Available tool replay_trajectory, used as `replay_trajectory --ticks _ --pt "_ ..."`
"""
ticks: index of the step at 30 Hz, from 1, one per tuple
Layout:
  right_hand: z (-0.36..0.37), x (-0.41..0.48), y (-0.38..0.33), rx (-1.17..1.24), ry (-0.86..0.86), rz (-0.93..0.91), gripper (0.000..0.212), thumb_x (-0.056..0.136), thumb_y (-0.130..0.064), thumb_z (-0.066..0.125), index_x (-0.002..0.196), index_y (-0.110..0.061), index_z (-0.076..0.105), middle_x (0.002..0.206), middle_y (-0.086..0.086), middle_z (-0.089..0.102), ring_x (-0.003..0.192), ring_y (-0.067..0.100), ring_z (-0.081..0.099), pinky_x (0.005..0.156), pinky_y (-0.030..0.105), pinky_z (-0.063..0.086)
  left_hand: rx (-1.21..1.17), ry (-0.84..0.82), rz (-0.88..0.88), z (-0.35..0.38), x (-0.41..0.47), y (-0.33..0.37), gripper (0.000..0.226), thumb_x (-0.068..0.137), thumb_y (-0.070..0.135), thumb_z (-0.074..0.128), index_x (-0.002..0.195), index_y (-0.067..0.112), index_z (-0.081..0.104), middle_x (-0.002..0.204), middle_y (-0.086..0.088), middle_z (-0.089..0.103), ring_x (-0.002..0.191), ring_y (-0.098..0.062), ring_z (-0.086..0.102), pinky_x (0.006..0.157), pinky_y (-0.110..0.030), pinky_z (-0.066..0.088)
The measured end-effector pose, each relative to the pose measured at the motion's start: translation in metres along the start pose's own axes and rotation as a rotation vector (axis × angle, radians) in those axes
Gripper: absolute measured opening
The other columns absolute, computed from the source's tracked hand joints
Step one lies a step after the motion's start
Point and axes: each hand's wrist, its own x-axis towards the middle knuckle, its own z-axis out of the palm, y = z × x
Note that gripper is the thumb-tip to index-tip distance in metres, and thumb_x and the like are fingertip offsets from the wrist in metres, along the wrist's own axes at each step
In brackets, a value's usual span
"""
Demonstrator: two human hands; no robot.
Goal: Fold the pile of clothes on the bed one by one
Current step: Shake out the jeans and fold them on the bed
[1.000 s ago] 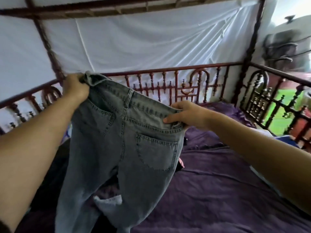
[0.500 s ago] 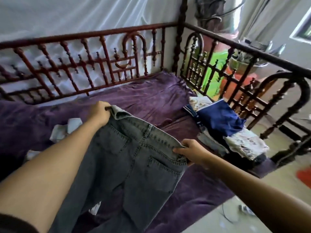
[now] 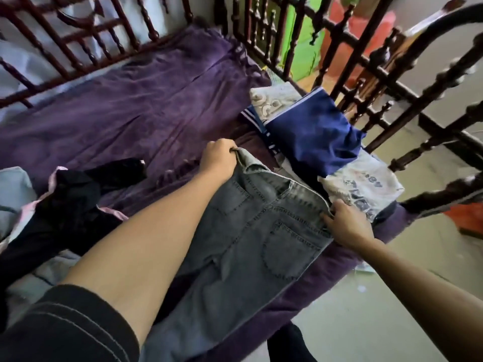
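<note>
A pair of grey-blue jeans (image 3: 251, 241) hangs by its waistband over the purple bed sheet (image 3: 125, 108), back pockets facing me. My left hand (image 3: 218, 159) grips the far end of the waistband. My right hand (image 3: 346, 223) pinches the near end beside a back pocket. The legs trail down toward me, partly hidden by my left forearm. A heap of unfolded clothes, with a black garment (image 3: 73, 194) and pale blue cloth (image 3: 13, 189), lies at the left.
Folded clothes sit at the bed's right corner: a navy garment (image 3: 313, 137), a printed white one (image 3: 363, 189) and a patterned cream one (image 3: 274, 100). A dark carved wooden railing (image 3: 347, 74) borders the bed. Bare floor (image 3: 366, 304) lies to the right.
Both hands have lowered the jeans from chest height toward the bed and shifted them right, near the folded stack. My view has tilted down; the grips are unchanged.
</note>
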Motion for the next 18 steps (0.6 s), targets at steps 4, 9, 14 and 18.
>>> replay_trajectory --ticks 4,9,14,18 --pt "0.033 0.051 0.049 -0.255 -0.105 -0.026 0.026 0.088 -0.047 0.051 0.084 -0.022 0.044 0.089 0.005 0.066 0.08 0.03 0.064 0.06 0.034 0.045 -0.006 -0.117 -0.055 0.092 0.039 0.019 0.033 0.084 0.003 0.045 0.099 0.013 0.072 0.102 -0.016 0.07 0.099 -0.036 0.06 0.079 -0.039 0.049" --pt "0.069 0.078 0.071 -0.47 -0.264 -0.165 0.006 0.086 -0.027 0.047 0.085 -0.021 0.045 0.085 0.0 0.066 0.078 0.026 0.065 0.056 0.032 0.034 -0.064 -0.183 -0.163 0.171 0.059 0.024 0.025 0.089 0.01 0.054 0.11 0.011 0.068 0.11 -0.014 0.067 0.103 -0.033 0.059 0.087 -0.041 0.048" --pt "0.077 0.096 0.043 -0.512 -0.298 -0.336 0.013 0.089 -0.028 0.044 0.099 -0.021 0.048 0.097 -0.001 0.066 0.087 0.027 0.067 0.056 0.032 0.034 -0.018 -0.199 -0.317 0.171 0.027 -0.025 0.028 0.091 0.014 0.057 0.119 0.013 0.061 0.117 -0.014 0.058 0.108 -0.033 0.054 0.088 -0.037 0.044" --pt "0.08 0.103 -0.02 -0.482 -0.372 -0.506 0.02 0.089 -0.035 0.047 0.105 -0.023 0.049 0.106 0.0 0.066 0.097 0.027 0.065 0.064 0.033 0.035 -0.012 -0.187 -0.53 0.143 -0.05 -0.077 0.025 0.09 0.015 0.058 0.114 0.014 0.063 0.115 -0.013 0.061 0.108 -0.032 0.057 0.087 -0.038 0.046"
